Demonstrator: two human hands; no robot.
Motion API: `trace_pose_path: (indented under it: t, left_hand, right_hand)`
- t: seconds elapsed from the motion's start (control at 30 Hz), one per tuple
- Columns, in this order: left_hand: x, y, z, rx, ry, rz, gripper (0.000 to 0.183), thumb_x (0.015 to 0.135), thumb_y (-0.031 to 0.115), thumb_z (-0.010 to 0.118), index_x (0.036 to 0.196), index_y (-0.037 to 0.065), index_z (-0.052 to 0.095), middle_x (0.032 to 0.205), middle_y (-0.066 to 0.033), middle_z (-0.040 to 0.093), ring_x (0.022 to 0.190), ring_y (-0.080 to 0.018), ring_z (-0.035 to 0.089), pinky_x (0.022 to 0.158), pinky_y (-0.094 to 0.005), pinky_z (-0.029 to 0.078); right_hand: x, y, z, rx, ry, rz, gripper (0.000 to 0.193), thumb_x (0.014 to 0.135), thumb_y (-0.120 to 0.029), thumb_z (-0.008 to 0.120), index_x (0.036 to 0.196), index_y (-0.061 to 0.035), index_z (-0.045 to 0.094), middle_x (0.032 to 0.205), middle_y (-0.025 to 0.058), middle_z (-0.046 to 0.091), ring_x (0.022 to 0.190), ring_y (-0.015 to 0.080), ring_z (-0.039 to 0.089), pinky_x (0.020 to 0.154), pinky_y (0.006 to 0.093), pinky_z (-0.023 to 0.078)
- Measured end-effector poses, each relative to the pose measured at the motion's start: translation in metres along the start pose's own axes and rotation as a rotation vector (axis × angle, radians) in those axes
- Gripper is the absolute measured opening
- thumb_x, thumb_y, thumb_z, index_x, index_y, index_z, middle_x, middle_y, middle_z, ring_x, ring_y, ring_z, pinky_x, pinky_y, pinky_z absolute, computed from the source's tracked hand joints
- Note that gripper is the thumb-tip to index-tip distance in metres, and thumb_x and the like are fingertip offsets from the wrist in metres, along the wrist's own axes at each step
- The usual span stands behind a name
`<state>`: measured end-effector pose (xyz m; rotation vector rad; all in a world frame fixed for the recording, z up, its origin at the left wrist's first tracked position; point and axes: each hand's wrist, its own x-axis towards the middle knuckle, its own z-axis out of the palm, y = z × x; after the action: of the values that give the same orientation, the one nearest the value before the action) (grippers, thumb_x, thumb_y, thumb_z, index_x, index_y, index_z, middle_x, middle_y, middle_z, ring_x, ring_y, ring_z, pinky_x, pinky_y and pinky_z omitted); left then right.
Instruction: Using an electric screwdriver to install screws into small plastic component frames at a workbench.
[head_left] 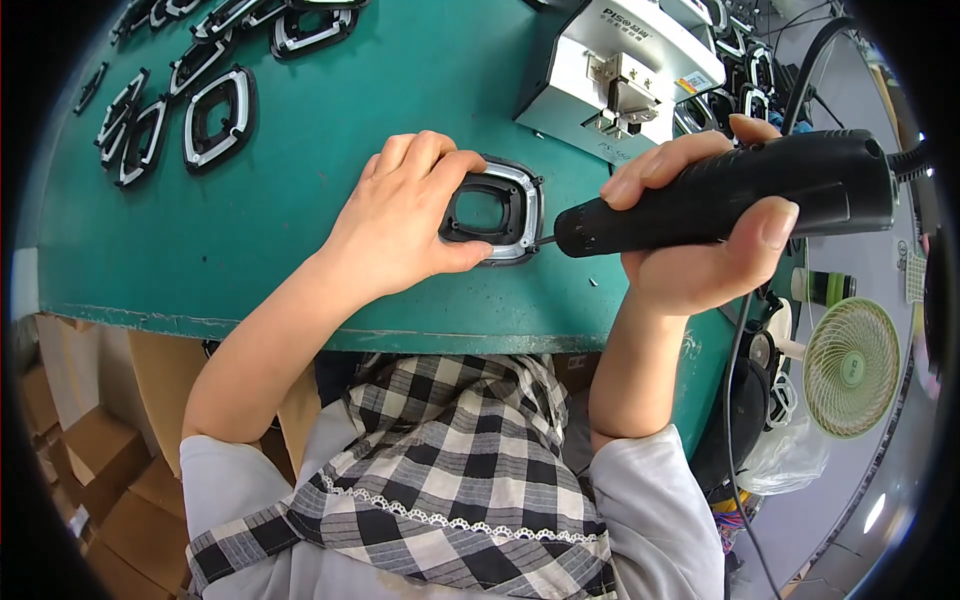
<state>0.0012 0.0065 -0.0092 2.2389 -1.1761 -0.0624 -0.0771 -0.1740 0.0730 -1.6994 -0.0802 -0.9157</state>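
My left hand (405,215) grips the left side of a black rounded frame (528,190) with a light silver-white inner band. Its thumb lies on the near edge and its fingers on the far edge; the frame rests on the green table. In my right hand (700,215) is a black electric screwdriver (810,185), held sideways with the fingers wrapped round its body. The thin bit points left and meets the frame's near right corner. Whether a screw sits under the tip is too small to tell.
A white and grey machine (610,80), probably a screw feeder, stands behind the frame. Several similar frames (218,118) lie at the far left, more at the far right. A cable (738,400) hangs beside my right arm. A green fan (850,368) and cardboard boxes (105,445) flank the green table (250,270).
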Motion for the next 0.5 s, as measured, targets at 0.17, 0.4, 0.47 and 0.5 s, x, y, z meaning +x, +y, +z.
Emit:
trace_pose_path:
  t: [0.17, 0.4, 0.47, 0.5]
  left_hand:
    - [-0.001, 0.000, 0.002, 0.014, 0.011, 0.007, 0.066, 0.063, 0.029, 0.078, 0.120, 0.009, 0.052, 0.113, -0.0092, 0.047, 0.113, -0.0297, 0.043, 0.098, -0.0420, 0.038]
    - [-0.001, 0.001, 0.000, 0.019, 0.033, 0.014, 0.067, 0.062, 0.029, 0.078, 0.120, 0.010, 0.051, 0.113, -0.0094, 0.047, 0.112, -0.0307, 0.043, 0.097, -0.0428, 0.038]
    - [0.000, 0.001, -0.001, 0.017, 0.030, 0.018, 0.067, 0.061, 0.028, 0.078, 0.120, 0.009, 0.051, 0.113, -0.0096, 0.047, 0.112, -0.0311, 0.043, 0.097, -0.0428, 0.038]
    - [0.000, 0.000, 0.000, 0.017, 0.031, 0.018, 0.067, 0.061, 0.028, 0.078, 0.120, 0.009, 0.051, 0.113, -0.0096, 0.047, 0.112, -0.0311, 0.043, 0.097, -0.0428, 0.038]
  right_hand:
    - [-0.007, 0.003, 0.008, -0.003, -0.033, -0.001, 0.073, 0.085, -0.064, 0.046, 0.116, 0.0010, 0.034, 0.065, 0.0134, 0.054, 0.048, 0.0238, 0.055, 0.045, 0.0338, 0.049]
    - [-0.019, -0.003, 0.018, -0.051, -0.124, -0.039, 0.080, 0.081, -0.068, 0.052, 0.115, 0.0032, 0.036, 0.067, 0.0136, 0.055, 0.049, 0.0213, 0.057, 0.046, 0.0302, 0.050]
    - [-0.017, -0.002, 0.014, -0.018, -0.225, -0.041, 0.081, 0.080, -0.067, 0.055, 0.115, 0.0034, 0.038, 0.066, 0.0141, 0.056, 0.050, 0.0212, 0.058, 0.047, 0.0294, 0.050]
    - [-0.017, 0.000, 0.012, -0.018, -0.226, -0.041, 0.081, 0.080, -0.067, 0.055, 0.115, 0.0034, 0.038, 0.066, 0.0141, 0.056, 0.050, 0.0212, 0.058, 0.047, 0.0294, 0.050]
